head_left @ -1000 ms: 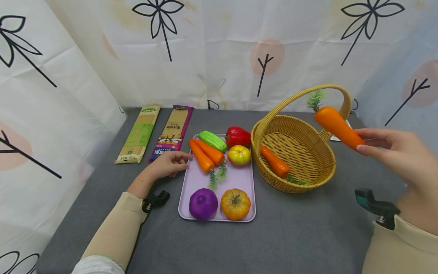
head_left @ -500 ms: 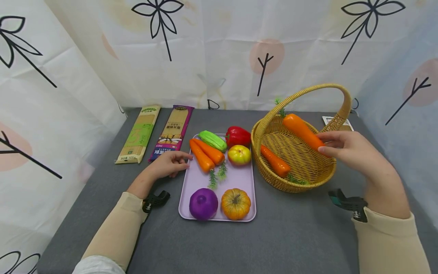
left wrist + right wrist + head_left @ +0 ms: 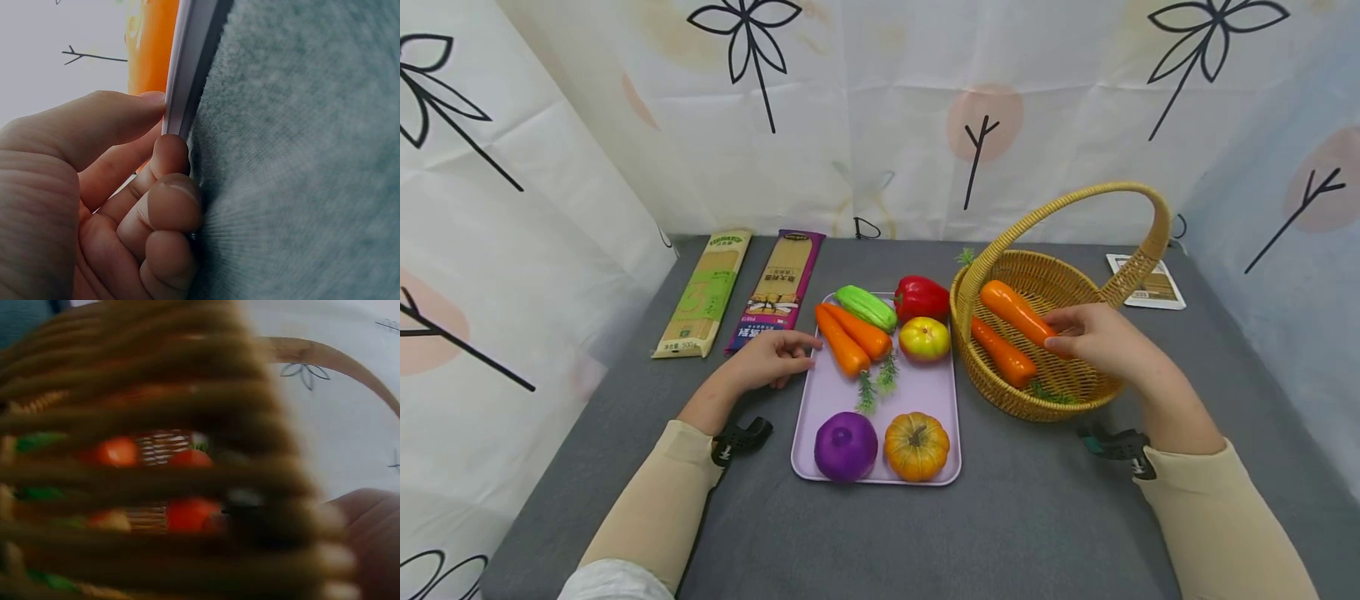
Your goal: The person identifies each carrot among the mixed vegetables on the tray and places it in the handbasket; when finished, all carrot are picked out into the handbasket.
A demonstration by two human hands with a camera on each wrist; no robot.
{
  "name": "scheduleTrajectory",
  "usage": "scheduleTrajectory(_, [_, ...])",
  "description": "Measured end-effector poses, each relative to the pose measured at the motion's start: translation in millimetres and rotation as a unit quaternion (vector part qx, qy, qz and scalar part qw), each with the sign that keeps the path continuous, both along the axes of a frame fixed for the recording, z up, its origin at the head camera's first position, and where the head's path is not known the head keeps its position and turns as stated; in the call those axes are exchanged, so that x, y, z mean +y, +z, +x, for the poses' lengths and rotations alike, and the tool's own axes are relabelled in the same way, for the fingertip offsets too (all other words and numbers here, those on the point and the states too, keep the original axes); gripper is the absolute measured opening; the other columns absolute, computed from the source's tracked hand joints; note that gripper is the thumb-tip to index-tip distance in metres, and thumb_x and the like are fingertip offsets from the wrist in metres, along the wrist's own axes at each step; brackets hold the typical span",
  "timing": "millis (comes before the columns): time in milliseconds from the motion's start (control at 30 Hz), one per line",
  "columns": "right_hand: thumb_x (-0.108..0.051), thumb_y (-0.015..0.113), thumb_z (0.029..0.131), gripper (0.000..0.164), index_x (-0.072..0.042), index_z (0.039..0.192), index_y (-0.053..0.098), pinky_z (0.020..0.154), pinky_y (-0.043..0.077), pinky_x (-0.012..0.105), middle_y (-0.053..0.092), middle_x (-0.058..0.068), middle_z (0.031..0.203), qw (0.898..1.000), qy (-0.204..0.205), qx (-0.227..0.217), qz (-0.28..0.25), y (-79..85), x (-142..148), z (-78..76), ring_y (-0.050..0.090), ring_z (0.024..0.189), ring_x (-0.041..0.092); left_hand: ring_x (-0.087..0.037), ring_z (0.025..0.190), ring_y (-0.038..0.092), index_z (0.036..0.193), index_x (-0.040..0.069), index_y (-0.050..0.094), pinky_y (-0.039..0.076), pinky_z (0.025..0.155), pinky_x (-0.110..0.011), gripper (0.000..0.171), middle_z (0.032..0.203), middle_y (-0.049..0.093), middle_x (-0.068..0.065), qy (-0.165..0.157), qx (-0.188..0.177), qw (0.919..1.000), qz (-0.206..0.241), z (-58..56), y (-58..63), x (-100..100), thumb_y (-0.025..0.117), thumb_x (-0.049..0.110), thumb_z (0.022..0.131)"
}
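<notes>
My right hand [image 3: 1101,337] holds an orange toy carrot [image 3: 1009,307] by its thick end, inside the yellow wicker basket [image 3: 1011,402]. Another carrot [image 3: 1003,358] lies in the basket beneath it. In the right wrist view the blurred basket wall [image 3: 250,478] hides most of the fingers. At the left, my left hand [image 3: 770,360] pinches the edge of the lilac tray [image 3: 887,442]; the left wrist view shows the thumb and curled fingers at the tray rim [image 3: 181,81]. Two carrots [image 3: 850,337] lie on the tray close to that hand.
The tray also bears a cucumber [image 3: 867,308], red pepper [image 3: 921,298], yellow tomato-like toy [image 3: 924,340], purple round vegetable [image 3: 846,447] and pumpkin [image 3: 917,447]. Two noodle packs [image 3: 703,296] lie back left. A flat white-edged packet [image 3: 1156,287] lies behind the basket, whose tall handle [image 3: 1075,198] arches up.
My right hand has carried the carrot leftward and down, from the right of the basket to inside it. The left hand has stayed at the tray edge.
</notes>
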State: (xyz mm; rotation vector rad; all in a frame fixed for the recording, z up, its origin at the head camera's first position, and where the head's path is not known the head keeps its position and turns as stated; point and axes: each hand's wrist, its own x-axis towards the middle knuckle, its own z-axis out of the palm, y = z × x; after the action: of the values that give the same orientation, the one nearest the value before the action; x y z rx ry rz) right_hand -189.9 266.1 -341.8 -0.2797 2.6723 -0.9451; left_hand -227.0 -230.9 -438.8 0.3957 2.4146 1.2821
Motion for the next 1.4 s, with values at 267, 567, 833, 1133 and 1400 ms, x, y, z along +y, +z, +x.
scheduleTrajectory(267, [-0.015,0.069,0.094,0.047,0.013,0.130,0.060,0.082,0.052,0.042,0.068,0.021,0.111,0.999,0.004,-0.031,0.021,-22.8,-13.6,-6.4,0.063,0.098,0.031,-0.021,0.053,0.049,0.127,0.012,0.070,0.042,0.048,-0.027,0.031,0.082,0.061,-0.009,-0.001,0.003,1.0000,-0.001,-0.4,-2.0,-0.7,0.073,0.020,0.097])
scheduleTrajectory(567, [-0.016,0.074,0.089,0.047,0.013,0.125,0.064,0.090,0.052,0.051,0.070,0.020,0.109,0.998,0.021,-0.033,0.048,-28.0,-18.3,-7.0,0.064,0.101,0.034,-0.021,0.053,0.050,0.126,0.012,0.071,0.043,0.048,-0.028,0.031,0.082,0.062,-0.009,0.002,0.004,1.0000,0.000,-1.6,-1.1,-0.1,0.073,0.020,0.096])
scheduleTrajectory(833, [-0.020,0.073,0.089,0.049,0.013,0.125,0.065,0.090,0.052,0.051,0.072,0.018,0.107,0.998,0.030,-0.023,0.053,-26.1,-16.7,-6.0,0.065,0.101,0.032,-0.021,0.053,0.050,0.127,0.011,0.070,0.043,0.048,-0.028,0.031,0.082,0.061,-0.010,0.000,0.002,1.0000,0.003,-1.4,-1.6,-0.7,0.073,0.020,0.097])
scheduleTrajectory(1133, [-0.025,0.069,0.095,0.054,0.011,0.134,0.059,0.087,0.050,0.052,0.068,0.022,0.117,0.998,-0.006,0.016,0.055,-7.4,-14.7,2.1,0.062,0.106,0.037,-0.021,0.052,0.049,0.126,0.012,0.071,0.043,0.048,-0.028,0.030,0.081,0.061,-0.010,-0.002,0.003,1.0000,-0.001,-4.0,1.1,-1.9,0.074,0.019,0.096])
scheduleTrajectory(1400, [-0.042,0.064,0.101,0.066,0.003,0.147,0.049,0.095,0.046,0.060,0.061,0.026,0.133,0.998,-0.044,0.039,0.029,27.6,-10.1,19.0,0.058,0.120,0.042,-0.021,0.051,0.049,0.126,0.012,0.071,0.043,0.048,-0.028,0.030,0.081,0.062,-0.010,-0.001,0.004,1.0000,0.002,-1.3,1.8,0.2,0.073,0.020,0.097])
